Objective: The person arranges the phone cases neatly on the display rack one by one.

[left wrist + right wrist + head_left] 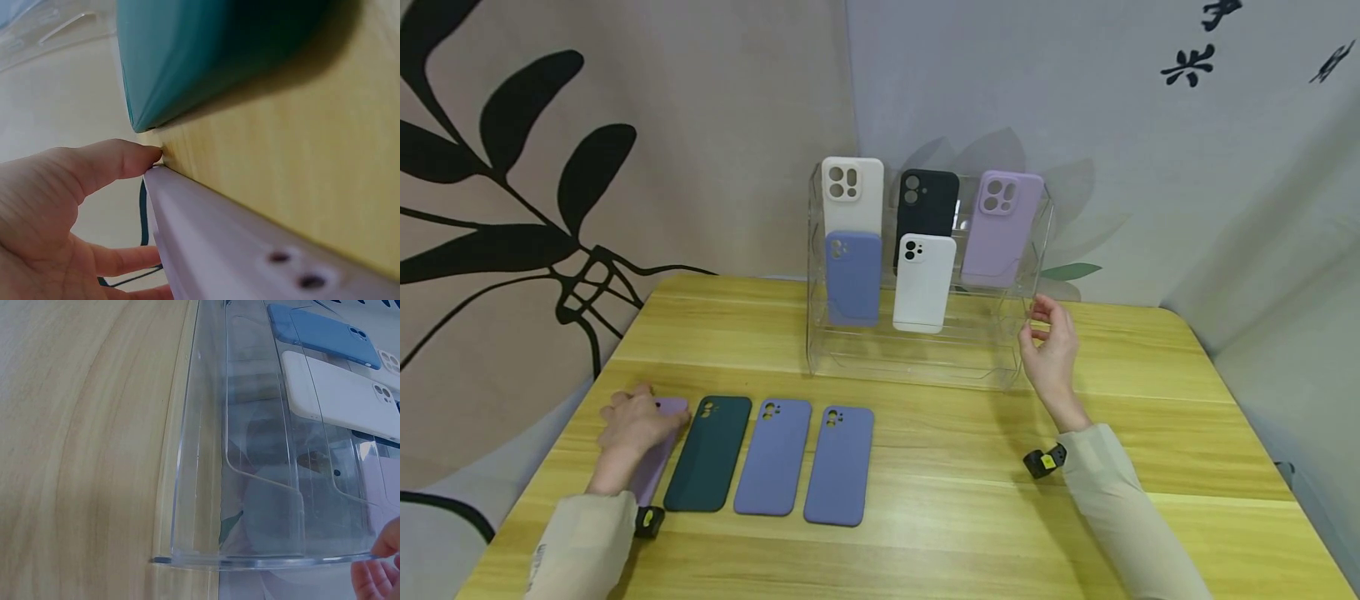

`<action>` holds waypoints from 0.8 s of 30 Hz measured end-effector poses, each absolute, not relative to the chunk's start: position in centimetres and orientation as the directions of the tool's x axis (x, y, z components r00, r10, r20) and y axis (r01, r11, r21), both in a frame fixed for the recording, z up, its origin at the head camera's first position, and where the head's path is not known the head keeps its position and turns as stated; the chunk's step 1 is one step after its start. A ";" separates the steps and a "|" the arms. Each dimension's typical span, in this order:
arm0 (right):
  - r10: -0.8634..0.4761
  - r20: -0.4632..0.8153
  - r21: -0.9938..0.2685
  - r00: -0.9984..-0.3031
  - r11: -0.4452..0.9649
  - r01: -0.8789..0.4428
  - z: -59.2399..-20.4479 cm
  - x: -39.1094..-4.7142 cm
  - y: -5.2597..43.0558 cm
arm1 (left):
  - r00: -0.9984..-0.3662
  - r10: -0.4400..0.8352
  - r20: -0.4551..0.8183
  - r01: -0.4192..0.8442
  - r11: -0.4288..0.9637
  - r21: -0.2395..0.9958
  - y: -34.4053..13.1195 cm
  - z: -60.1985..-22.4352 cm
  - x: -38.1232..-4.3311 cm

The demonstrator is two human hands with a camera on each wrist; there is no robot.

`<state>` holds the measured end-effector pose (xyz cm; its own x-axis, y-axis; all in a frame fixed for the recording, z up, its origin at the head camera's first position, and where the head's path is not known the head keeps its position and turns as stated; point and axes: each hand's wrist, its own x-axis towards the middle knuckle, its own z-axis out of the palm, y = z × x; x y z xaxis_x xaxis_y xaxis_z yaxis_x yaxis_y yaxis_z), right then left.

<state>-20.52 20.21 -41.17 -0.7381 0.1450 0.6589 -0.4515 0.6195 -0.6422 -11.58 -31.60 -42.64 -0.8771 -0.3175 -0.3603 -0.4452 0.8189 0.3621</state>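
At the table's left, my left hand spans a lilac phone case, thumb at one long edge and fingers at the other. In the left wrist view, the thumb tip meets the edge of this case, and a dark green case lies close by. My right hand holds the right side panel of a clear stepped display stand. The right wrist view shows its thumb and fingertips at the panel's edge. White, black, light purple and blue cases lean on the stand's tiers.
Right of my left hand, the dark green case and two blue-violet cases lie in a row on the wooden table. A patterned cloth hangs behind the table. The stand's lower front tier carries no case.
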 end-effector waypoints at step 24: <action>0.140 0.663 -0.633 -0.735 0.630 -0.450 -41.2 -20.6 20.3 | -0.974 -0.222 0.046 -0.174 0.864 0.473 -29.0 -39.8 -12.2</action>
<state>-20.63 20.30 -41.22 -0.7355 0.1400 0.6629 -0.4503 0.6301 -0.6326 -12.25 -29.02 -39.78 -0.9740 -0.2220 0.0463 -0.1743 0.8636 0.4731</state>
